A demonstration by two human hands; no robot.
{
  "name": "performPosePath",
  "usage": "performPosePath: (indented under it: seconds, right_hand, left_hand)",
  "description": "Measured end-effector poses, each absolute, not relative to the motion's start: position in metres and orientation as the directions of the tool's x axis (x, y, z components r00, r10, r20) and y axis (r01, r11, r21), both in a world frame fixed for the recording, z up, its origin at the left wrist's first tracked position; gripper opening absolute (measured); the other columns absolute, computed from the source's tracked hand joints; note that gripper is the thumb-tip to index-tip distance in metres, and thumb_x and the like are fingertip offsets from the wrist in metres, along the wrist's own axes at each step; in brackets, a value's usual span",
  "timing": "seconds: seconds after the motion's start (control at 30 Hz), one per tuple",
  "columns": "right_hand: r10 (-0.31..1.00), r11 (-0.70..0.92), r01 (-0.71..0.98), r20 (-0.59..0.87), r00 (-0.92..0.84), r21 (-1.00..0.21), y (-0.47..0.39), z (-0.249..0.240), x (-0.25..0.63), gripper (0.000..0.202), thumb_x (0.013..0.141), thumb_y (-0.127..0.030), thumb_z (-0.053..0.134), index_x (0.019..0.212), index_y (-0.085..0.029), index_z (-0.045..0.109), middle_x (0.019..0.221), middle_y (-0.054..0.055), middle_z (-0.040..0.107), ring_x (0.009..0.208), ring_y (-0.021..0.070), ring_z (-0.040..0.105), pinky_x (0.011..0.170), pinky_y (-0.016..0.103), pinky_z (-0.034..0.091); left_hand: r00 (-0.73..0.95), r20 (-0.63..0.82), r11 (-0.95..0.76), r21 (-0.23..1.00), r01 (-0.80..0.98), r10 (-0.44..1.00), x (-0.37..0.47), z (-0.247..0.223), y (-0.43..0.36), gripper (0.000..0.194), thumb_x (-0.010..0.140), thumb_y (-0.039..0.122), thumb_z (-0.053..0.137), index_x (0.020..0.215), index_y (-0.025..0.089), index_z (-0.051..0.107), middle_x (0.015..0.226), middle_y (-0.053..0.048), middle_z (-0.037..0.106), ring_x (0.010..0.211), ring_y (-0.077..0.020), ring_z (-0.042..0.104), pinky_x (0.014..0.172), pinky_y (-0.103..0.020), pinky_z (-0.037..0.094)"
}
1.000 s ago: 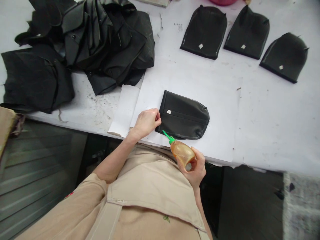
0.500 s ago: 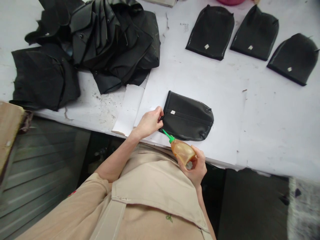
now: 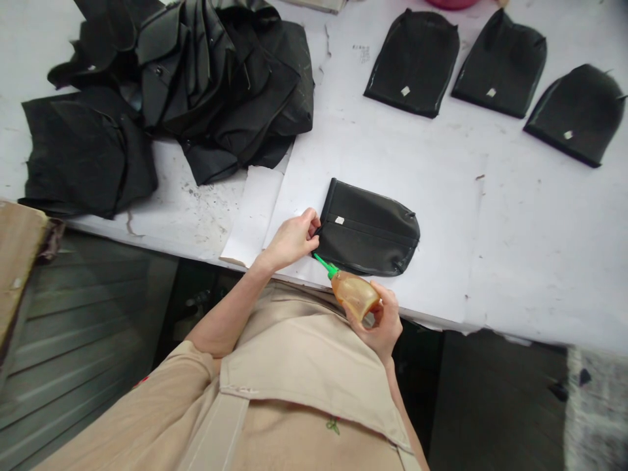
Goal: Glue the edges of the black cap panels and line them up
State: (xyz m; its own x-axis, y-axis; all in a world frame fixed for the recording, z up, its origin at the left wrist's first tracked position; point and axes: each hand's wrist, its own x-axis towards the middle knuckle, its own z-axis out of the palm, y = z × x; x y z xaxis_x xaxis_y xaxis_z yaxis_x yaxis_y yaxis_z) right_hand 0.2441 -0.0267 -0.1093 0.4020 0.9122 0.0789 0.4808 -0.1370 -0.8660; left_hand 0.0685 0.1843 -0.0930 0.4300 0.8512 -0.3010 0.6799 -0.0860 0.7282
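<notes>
A black leather-like pouch (image 3: 373, 232) with a small white tag lies on the white-covered table near its front edge. My left hand (image 3: 297, 239) pinches the left edge of this pouch between thumb and fingers. In my right hand (image 3: 383, 324) is a glue bottle (image 3: 354, 293), amber and translucent with a green nozzle. The nozzle tip points left and sits at the pouch's lower left corner, just below my left fingers. Whether the tip touches the pouch, I cannot tell.
Several black pieces form a heap (image 3: 226, 85) at the back left. Three similar black pouches, among them the nearest one (image 3: 415, 62), lie in a row at the back right. A wooden board (image 3: 19, 255) stands at the left edge, and the table's front edge runs before my apron.
My right hand has moved the glue bottle slightly left, bringing its nozzle tip to the pouch's corner. My left hand and the pouch have hardly shifted.
</notes>
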Motion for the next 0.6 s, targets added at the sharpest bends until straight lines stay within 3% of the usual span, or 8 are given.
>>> performPosePath:
  seconds: [0.17, 0.3, 0.37, 0.43, 0.53, 0.6]
  right_hand:
    - [0.889, -0.13, 0.455, 0.099, 0.447, -0.881, -0.026, -0.109, 0.245, 0.062, 0.078, -0.038, 0.085, 0.132, -0.022, 0.058, 0.112, 0.009, 0.068, 0.092, 0.025, 0.069, 0.066, 0.03, 0.057]
    - [0.874, -0.189, 0.353, 0.007, 0.486, -0.917, -0.023, -0.105, 0.243, 0.06, 0.075, -0.036, 0.087, 0.127, -0.022, 0.062, 0.114, 0.009, 0.069, 0.096, 0.0254, 0.068, 0.07, 0.032, 0.058]
    - [0.844, -0.255, 0.171, -0.133, 0.52, -0.952, -0.019, -0.1, 0.242, 0.058, 0.072, -0.036, 0.089, 0.123, -0.023, 0.063, 0.116, 0.008, 0.069, 0.095, 0.0241, 0.069, 0.069, 0.031, 0.059]
    - [0.792, -0.326, -0.139, -0.35, 0.5, -0.935, -0.015, -0.094, 0.243, 0.052, 0.074, -0.039, 0.086, 0.119, -0.023, 0.064, 0.108, 0.006, 0.071, 0.078, 0.0201, 0.069, 0.058, 0.029, 0.057]
    - [0.7, -0.302, -0.562, -0.58, 0.417, -0.77, -0.011, -0.088, 0.254, 0.045, 0.079, -0.052, 0.078, 0.112, -0.023, 0.068, 0.09, 0.003, 0.073, 0.057, 0.0147, 0.06, 0.045, 0.025, 0.048]
    - [0.65, -0.184, -0.702, -0.621, 0.438, -0.688, -0.01, -0.086, 0.268, 0.046, 0.075, -0.058, 0.079, 0.107, -0.026, 0.071, 0.09, 0.003, 0.073, 0.058, 0.0139, 0.059, 0.047, 0.024, 0.049]
  left_hand:
    - [0.435, -0.295, -0.07, 0.757, 0.649, 0.851, 0.067, -0.096, 0.185, 0.026, 0.074, 0.006, 0.062, 0.091, 0.022, 0.049, 0.071, 0.006, 0.059, 0.064, -0.0126, 0.06, 0.061, -0.023, 0.044]
    - [0.434, -0.295, -0.04, 0.788, 0.614, 0.851, 0.067, -0.097, 0.186, 0.026, 0.073, 0.006, 0.061, 0.09, 0.022, 0.05, 0.071, 0.006, 0.059, 0.062, -0.012, 0.06, 0.059, -0.023, 0.045]
    - [0.432, -0.307, -0.008, 0.807, 0.59, 0.848, 0.066, -0.097, 0.186, 0.025, 0.073, 0.007, 0.061, 0.09, 0.021, 0.05, 0.071, 0.006, 0.059, 0.061, -0.0118, 0.06, 0.058, -0.022, 0.046]
    - [0.428, -0.324, 0.037, 0.83, 0.556, 0.844, 0.065, -0.096, 0.187, 0.024, 0.073, 0.008, 0.061, 0.091, 0.021, 0.051, 0.072, 0.005, 0.06, 0.06, -0.0113, 0.059, 0.056, -0.022, 0.046]
    - [0.417, -0.345, 0.117, 0.868, 0.483, 0.841, 0.062, -0.096, 0.187, 0.024, 0.072, 0.013, 0.064, 0.093, 0.02, 0.053, 0.075, 0.004, 0.06, 0.059, -0.011, 0.059, 0.053, -0.021, 0.047]
    - [0.412, -0.369, 0.189, 0.89, 0.416, 0.833, 0.061, -0.096, 0.187, 0.025, 0.073, 0.018, 0.066, 0.095, 0.02, 0.055, 0.075, 0.004, 0.06, 0.061, -0.0114, 0.06, 0.052, -0.02, 0.047]
